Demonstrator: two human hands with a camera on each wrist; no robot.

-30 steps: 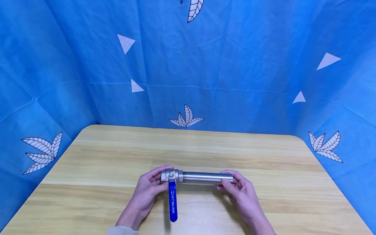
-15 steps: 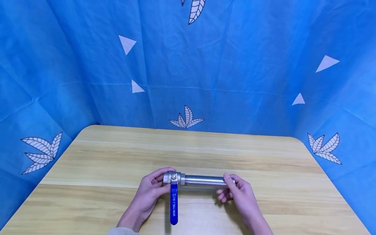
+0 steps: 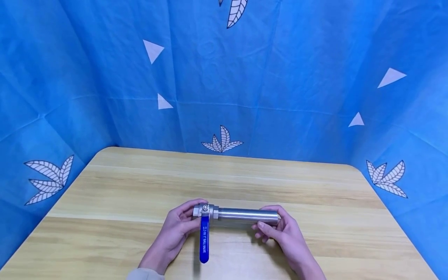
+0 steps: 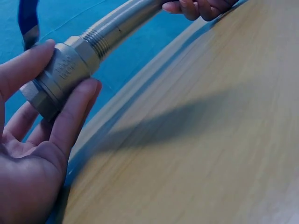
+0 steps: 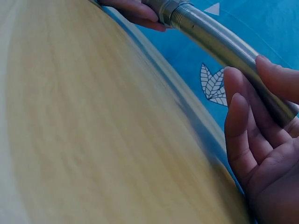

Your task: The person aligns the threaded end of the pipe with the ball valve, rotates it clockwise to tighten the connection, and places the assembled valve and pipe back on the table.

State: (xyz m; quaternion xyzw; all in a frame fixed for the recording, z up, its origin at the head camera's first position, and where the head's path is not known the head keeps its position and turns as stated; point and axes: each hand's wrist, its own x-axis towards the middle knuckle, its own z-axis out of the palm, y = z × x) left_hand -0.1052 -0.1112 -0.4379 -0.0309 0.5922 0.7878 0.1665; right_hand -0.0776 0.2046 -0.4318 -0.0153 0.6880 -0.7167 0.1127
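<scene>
My left hand (image 3: 176, 227) grips the steel body of a ball valve (image 4: 65, 70) between thumb and fingers. The valve's blue lever handle (image 3: 204, 241) points toward me. A shiny steel pipe (image 3: 241, 214) runs rightward out of the valve, and some thread (image 4: 96, 43) shows where the two meet. Around the pipe's free end my right hand (image 3: 285, 233) curls, thumb on the near side and fingers behind and below. Both parts are held above the table, as their shadow in the left wrist view shows.
A light wood-grain table (image 3: 140, 186) with rounded far corners lies beneath the hands. Blue cloth (image 3: 217, 70) with white leaf and triangle prints hangs behind it and at both sides.
The right thumb has gone from the pipe's near side to its top, then back down to the near side. The left hand keeps its grip, with the valve shifting only slightly.
</scene>
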